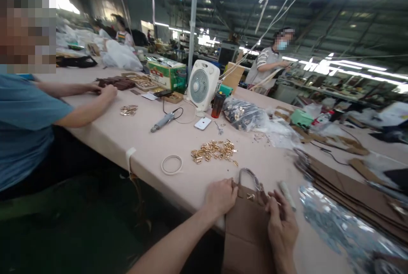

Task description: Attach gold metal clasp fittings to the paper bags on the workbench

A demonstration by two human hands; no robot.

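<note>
**Holding a brown bag (247, 227) between two hands at the edge of the desk (149, 146)**

The brown bag is right between the left hand (223, 196) and the right hand (282, 223), with its lower part coming down toward the person. The left hand is curled closed on the top left corner of the bag. The right hand is half bent, with its thumb and first finger by the top right edge; I cannot tell if they pinch it. A bendy handle (250, 172) stands up in a loop between the hands, and a small gold metal bit (251, 196) sits on the bag just under it.

Just past the left hand is a pile of shiny gold pieces (215, 151). To the left of that hand lies a white ring (172, 173), flat on its side. Right beside the right hand is a pale tube (287, 196). Farther right of it are shiny clear plastic (338, 218) and a stack of flat brown pieces (347, 186).

Well past the left hand are a white phone (203, 123), a gray tool (162, 121) with a black cord, a dark cup (218, 104) and a white fan (203, 84). Far to its left, another person's hands (108, 94) are at some dark brown pieces (117, 82), with a little gold heap (128, 110) near them.
</note>
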